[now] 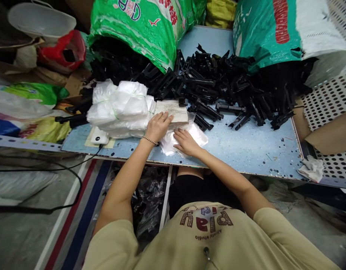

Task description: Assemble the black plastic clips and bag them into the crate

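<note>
My left hand (pixel 158 127), with a beaded bracelet at the wrist, lies with its fingertips on the near part of a pale flat block (pixel 171 108). To its right, my right hand (pixel 186 142) rests with fingers spread on a small pile of thin white plastic bags (pixel 199 135) at the table's front edge. Left of the block stands a tall stack of folded clear-white bags (pixel 119 105) with thin green ties. Black plastic parts (pixel 201 82) are heaped behind the block. One small black piece (pixel 183 102) sits on the block's back right corner.
On the blue table (pixel 259 150), a green sack (pixel 139 30) and a teal sack (pixel 262 33) spill black parts. A white device (pixel 99 135) with a cable is at the front left. A crumpled white cloth (pixel 312 168) lies at the right corner. Cardboard (pixel 333 131) is at the far right.
</note>
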A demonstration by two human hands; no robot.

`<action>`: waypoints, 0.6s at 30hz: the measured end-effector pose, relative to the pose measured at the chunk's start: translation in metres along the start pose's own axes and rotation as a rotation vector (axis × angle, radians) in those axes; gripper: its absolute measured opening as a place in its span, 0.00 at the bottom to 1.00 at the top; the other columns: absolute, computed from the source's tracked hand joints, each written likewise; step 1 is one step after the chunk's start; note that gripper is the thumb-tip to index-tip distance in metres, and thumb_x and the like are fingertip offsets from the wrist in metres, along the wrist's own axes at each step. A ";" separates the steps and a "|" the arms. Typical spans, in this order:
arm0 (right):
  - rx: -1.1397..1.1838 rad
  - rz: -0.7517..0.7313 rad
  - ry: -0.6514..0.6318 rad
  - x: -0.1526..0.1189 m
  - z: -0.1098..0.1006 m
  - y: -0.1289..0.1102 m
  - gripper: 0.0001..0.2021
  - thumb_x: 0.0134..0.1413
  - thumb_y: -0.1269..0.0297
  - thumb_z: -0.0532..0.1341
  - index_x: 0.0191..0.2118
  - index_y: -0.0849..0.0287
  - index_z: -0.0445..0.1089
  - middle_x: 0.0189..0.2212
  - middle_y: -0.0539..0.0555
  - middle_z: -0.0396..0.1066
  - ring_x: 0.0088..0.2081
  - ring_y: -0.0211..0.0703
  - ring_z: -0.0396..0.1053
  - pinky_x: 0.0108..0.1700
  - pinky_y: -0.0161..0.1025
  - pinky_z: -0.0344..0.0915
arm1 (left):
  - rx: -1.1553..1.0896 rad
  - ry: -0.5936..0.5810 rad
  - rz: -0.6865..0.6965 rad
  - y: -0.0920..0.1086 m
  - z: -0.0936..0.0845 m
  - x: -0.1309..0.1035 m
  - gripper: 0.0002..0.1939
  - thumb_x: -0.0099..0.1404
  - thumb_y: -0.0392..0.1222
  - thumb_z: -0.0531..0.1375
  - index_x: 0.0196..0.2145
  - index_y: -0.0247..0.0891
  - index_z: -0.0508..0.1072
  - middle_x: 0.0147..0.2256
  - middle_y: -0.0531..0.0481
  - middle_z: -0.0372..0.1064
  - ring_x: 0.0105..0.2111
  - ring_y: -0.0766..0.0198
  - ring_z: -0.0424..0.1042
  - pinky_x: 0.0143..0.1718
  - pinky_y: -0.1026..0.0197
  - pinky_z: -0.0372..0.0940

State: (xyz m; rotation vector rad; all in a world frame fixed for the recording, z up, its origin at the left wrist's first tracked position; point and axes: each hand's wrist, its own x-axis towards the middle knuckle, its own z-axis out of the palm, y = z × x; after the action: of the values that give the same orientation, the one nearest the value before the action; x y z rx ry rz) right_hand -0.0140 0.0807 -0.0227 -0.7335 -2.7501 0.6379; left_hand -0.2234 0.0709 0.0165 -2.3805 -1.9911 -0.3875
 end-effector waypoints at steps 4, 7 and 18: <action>0.077 0.034 0.133 -0.007 -0.018 0.003 0.17 0.71 0.62 0.55 0.58 0.61 0.72 0.58 0.63 0.72 0.61 0.54 0.66 0.65 0.53 0.62 | 0.006 -0.084 -0.009 0.007 0.006 -0.014 0.25 0.71 0.30 0.49 0.62 0.30 0.71 0.65 0.31 0.63 0.68 0.41 0.60 0.67 0.38 0.59; -0.007 0.324 0.342 -0.021 -0.042 0.025 0.18 0.71 0.60 0.54 0.59 0.61 0.71 0.56 0.65 0.71 0.58 0.58 0.66 0.60 0.54 0.64 | -0.025 -0.096 -0.034 0.008 0.015 -0.025 0.27 0.68 0.29 0.51 0.64 0.31 0.68 0.68 0.33 0.59 0.71 0.40 0.54 0.69 0.35 0.54; 1.300 0.623 0.225 -0.112 -0.083 0.059 0.36 0.63 0.31 0.45 0.44 0.61 0.73 0.36 0.62 0.75 0.35 0.48 0.71 0.38 0.45 0.70 | -1.152 0.114 -0.222 0.136 0.022 -0.030 0.23 0.71 0.52 0.59 0.59 0.40 0.71 0.55 0.38 0.74 0.58 0.51 0.72 0.61 0.43 0.67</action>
State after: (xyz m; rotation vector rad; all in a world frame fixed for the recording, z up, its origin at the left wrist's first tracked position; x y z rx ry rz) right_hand 0.1320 0.0980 0.0117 -1.1036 -1.3132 1.9564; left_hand -0.0925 0.0198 0.0091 -2.4024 -2.3092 -2.0931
